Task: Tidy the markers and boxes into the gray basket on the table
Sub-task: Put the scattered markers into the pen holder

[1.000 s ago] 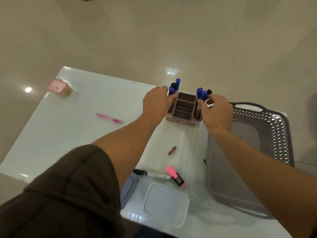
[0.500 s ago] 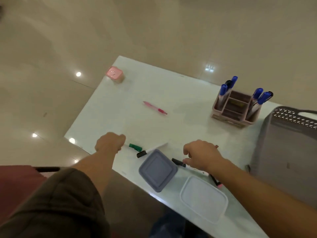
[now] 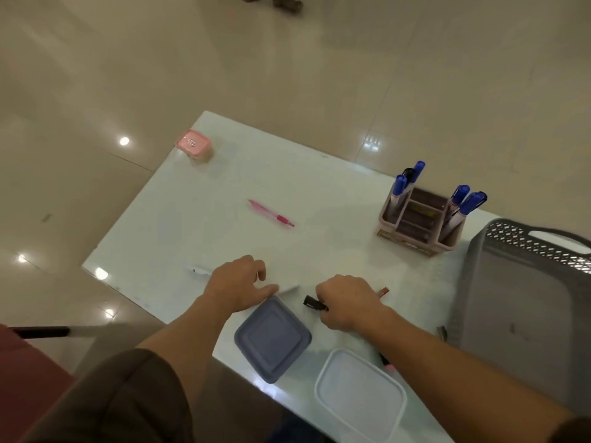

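Indoor room, glossy beige tiled floor [image 3: 319,75], white table [image 3: 319,193], pink desk organizer [image 3: 419,231]

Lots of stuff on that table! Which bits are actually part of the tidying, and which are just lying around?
Part of the job:
gray basket
black-capped marker in right hand
white marker under left hand
blue box
white box
pink box

Lying about:
pink pen
pen holder

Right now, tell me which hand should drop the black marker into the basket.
Right. The right hand is closed on the black marker and is nearer the basket, which stands on its side. The left hand is farther off, over a white marker.
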The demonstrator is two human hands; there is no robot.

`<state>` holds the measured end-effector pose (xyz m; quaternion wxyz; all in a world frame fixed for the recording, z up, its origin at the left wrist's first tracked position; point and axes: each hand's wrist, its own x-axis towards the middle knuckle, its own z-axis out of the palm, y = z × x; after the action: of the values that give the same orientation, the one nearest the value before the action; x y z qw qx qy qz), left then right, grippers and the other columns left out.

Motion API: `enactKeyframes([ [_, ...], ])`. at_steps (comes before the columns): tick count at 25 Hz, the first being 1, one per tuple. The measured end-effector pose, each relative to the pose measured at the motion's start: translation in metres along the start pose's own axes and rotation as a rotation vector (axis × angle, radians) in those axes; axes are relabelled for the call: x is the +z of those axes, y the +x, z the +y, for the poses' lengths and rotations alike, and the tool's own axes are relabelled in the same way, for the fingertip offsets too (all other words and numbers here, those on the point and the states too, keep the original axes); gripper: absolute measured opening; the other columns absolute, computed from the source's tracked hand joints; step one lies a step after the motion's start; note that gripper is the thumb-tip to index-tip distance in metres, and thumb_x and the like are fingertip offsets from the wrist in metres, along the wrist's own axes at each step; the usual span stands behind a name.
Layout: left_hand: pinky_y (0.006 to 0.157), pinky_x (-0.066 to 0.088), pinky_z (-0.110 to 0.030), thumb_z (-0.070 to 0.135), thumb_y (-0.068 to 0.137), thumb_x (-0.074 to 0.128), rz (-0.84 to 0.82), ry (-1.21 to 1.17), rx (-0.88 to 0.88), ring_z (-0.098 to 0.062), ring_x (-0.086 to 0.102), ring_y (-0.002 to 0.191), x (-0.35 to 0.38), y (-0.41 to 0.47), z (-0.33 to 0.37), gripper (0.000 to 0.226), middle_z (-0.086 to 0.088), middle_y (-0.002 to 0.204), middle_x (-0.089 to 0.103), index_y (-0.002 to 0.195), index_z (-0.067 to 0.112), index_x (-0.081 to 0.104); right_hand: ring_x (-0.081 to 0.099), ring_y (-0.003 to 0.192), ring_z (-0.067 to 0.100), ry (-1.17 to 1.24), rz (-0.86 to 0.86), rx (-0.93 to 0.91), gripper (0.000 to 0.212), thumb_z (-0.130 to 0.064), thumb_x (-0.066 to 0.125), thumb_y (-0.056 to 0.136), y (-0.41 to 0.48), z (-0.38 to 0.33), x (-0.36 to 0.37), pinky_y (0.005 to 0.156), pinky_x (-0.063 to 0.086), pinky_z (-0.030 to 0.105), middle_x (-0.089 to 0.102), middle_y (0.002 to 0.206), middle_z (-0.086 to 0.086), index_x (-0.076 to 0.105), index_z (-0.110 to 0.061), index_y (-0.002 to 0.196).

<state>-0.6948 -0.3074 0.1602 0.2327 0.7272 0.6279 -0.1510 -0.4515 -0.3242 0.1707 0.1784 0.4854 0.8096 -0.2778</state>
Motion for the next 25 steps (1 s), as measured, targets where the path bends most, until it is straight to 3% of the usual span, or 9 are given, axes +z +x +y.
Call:
enactKeyframes([
  [4,0.071,0.045,-0.027,0.072,0.084,0.056,-0.103,0.133,0.193,-0.011,0.057,0.083,-0.008,0.013,0.007,0.042,0.013,0.093,0.058,0.096,0.032,0.059,0.061,0.087,0.025,0.137,0.129,0.045,0.028,-0.030,0.056,0.086,-0.004,0.013,0.001,0.068,0.048,0.035,0.065,0.098,0.002,0.062,-0.019,0.111],
  [7,0.072,0.047,-0.030,0.058,0.094,0.052,-0.062,0.249,0.289,-0.017,0.060,0.084,-0.008,0.023,0.015,0.034,0.007,0.097,0.062,0.096,0.026,0.062,0.061,0.083,0.022,0.226,0.229,0.078,0.027,-0.032,0.056,0.084,-0.008,0.022,-0.001,0.067,0.050,0.033,0.064,0.093,-0.003,0.065,-0.023,0.108],
  [10,0.074,0.046,-0.032,0.048,0.101,0.047,0.050,0.234,0.328,-0.020,0.062,0.093,-0.016,0.037,0.041,0.030,0.004,0.108,0.061,0.111,0.026,0.066,0.059,0.076,0.017,0.361,0.391,0.182,0.019,-0.035,0.060,0.080,-0.013,0.035,-0.009,0.061,0.046,0.030,0.063,0.085,-0.009,0.066,-0.027,0.097],
  [13,0.076,0.047,-0.033,0.044,0.102,0.047,0.064,0.223,0.357,-0.020,0.063,0.100,-0.016,0.040,0.060,0.031,0.004,0.114,0.061,0.125,0.030,0.061,0.060,0.070,0.013,0.526,0.581,0.329,0.016,-0.036,0.066,0.078,-0.020,0.047,-0.020,0.062,0.051,0.031,0.065,0.080,-0.010,0.066,-0.028,0.093],
  [15,0.074,0.050,-0.034,0.051,0.099,0.047,0.144,0.117,0.202,-0.021,0.065,0.094,-0.007,0.033,0.066,0.035,0.005,0.107,0.063,0.124,0.028,0.055,0.060,0.068,0.010,0.644,0.703,0.401,0.016,-0.032,0.069,0.079,-0.025,0.055,-0.028,0.063,0.053,0.031,0.065,0.076,-0.011,0.067,-0.026,0.093],
  [19,0.064,0.044,-0.034,0.061,0.097,0.045,0.245,-0.289,-0.328,-0.029,0.064,0.081,0.007,0.041,0.082,0.046,-0.004,0.091,0.066,0.110,0.017,0.048,0.060,0.071,0.008,0.820,0.868,0.434,0.012,-0.023,0.070,0.084,-0.046,0.061,-0.047,0.064,0.049,0.020,0.065,0.079,-0.010,0.067,-0.023,0.096],
  [21,0.064,0.045,-0.033,0.053,0.096,0.050,0.233,-0.334,-0.431,-0.030,0.064,0.080,0.004,0.054,0.088,0.043,-0.007,0.087,0.066,0.103,0.012,0.057,0.061,0.070,0.007,0.877,0.968,0.446,0.008,-0.020,0.071,0.084,-0.064,0.063,-0.056,0.059,0.045,0.011,0.066,0.076,-0.010,0.068,-0.023,0.091],
  [25,0.062,0.053,-0.031,0.044,0.081,0.061,0.261,-0.491,-0.469,-0.026,0.066,0.067,-0.016,0.058,0.110,0.031,-0.002,0.068,0.066,0.078,0.013,0.066,0.061,0.068,0.000,0.872,1.246,0.564,0.007,-0.020,0.073,0.087,-0.120,0.078,-0.071,0.060,0.043,0.007,0.068,0.075,-0.013,0.068,-0.025,0.088],
])
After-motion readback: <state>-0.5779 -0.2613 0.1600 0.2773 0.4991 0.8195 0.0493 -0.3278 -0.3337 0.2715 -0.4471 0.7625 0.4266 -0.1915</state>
